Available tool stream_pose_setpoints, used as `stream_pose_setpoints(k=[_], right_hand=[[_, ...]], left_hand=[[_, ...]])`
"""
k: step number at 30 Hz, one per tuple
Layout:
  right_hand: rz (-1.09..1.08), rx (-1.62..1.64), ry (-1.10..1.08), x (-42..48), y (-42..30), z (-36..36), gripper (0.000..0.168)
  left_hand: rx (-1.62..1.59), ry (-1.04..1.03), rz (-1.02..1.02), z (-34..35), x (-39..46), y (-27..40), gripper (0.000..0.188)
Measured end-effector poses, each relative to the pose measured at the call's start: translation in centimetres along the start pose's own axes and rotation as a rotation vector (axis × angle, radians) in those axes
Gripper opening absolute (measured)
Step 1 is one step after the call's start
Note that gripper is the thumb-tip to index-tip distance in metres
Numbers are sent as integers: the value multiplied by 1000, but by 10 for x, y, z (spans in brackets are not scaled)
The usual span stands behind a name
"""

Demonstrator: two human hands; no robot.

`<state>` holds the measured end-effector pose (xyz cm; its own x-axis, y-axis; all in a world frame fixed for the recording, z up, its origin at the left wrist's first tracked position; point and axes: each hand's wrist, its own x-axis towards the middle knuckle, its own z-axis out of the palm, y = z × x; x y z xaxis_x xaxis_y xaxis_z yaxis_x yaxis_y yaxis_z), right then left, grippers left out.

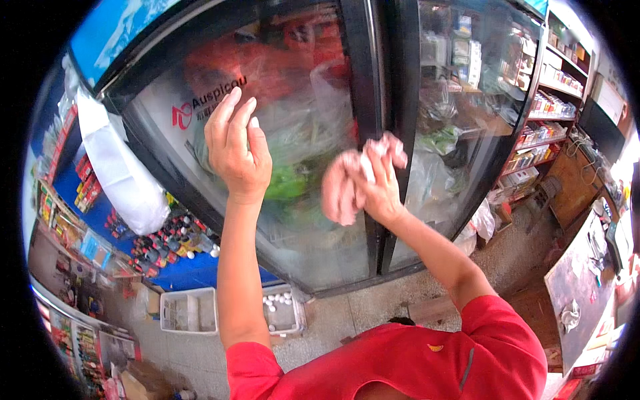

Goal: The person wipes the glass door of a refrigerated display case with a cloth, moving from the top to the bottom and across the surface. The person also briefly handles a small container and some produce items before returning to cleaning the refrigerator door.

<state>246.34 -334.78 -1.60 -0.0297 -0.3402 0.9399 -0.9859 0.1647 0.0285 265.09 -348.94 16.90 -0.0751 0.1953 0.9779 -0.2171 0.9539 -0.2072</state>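
A bunched pink cloth (341, 187) is gripped in my right hand (382, 192), in front of the dark frame between two glass doors of a display refrigerator. My left hand (241, 145) is raised before the left glass door (320, 255), fingers apart and holding nothing; whether it touches the glass I cannot tell. Behind that glass show red packages or bags, clear plastic bags and green vegetables (285, 182). The right glass door (480, 155) shows plastic bags and reflections of shelves.
White plastic bags (117, 165) hang at the left above bottles (165, 245) on a blue shelf. Plastic crates (189, 310), one with white eggs (277, 300), stand on the floor. Stocked shelves (550, 105) and a table (575, 285) are at the right.
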Motion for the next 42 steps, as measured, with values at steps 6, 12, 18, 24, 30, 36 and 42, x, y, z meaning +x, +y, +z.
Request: stream_pose_setpoints(k=[6, 12, 18, 24, 30, 36, 42], right_hand=[[-132, 38, 590, 270, 18, -56, 47], [68, 24, 405, 337, -8, -64, 40], [-739, 56, 507, 352, -50, -36, 24], [-289, 488, 421, 364, 36, -102, 38], [47, 103, 796, 334, 217, -166, 48], [341, -579, 660, 425, 236, -205, 28], [-219, 63, 1072, 528, 27, -145, 32]], left_hand=[[28, 120, 27, 34, 31, -4, 28], [123, 209, 122, 58, 46, -3, 24], [50, 417, -183, 71, 25, -13, 15], [165, 282, -20, 53, 32, -22, 19], [161, 261, -57, 53, 43, -6, 27], [260, 179, -90, 44, 48, -4, 26], [193, 163, -138, 37, 49, -5, 21]])
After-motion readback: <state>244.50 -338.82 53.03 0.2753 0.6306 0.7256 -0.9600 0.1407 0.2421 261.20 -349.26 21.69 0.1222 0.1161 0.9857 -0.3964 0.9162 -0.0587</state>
